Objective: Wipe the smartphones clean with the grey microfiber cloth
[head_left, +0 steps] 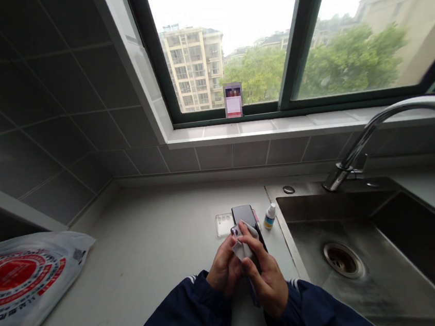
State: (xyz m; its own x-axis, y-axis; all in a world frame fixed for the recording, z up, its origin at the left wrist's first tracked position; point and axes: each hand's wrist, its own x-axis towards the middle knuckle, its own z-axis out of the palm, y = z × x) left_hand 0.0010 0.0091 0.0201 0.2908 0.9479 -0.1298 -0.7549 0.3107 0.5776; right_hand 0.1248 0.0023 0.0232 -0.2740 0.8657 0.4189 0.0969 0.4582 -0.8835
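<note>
My left hand (225, 266) is closed around a phone (234, 230), whose corner with camera lenses shows above the fingers. Most of the phone is hidden by my hands and the cloth. A light grey cloth (242, 250) with a zigzag edge is pinched in my right hand (266, 277) and pressed against the phone's back. Just beyond my hands, a black phone (243, 213) lies screen up on the counter. Left of it is a clear phone case (224, 225). To the right stands a small white spray bottle (270, 216) with a blue and yellow label.
A steel sink (307, 241) with a drain is at the right, and a curved chrome faucet (358, 140) rises behind it. On the left of the pale counter (134, 255) lies a white plastic bag (28, 286) with red print. A window (235, 113) stands behind.
</note>
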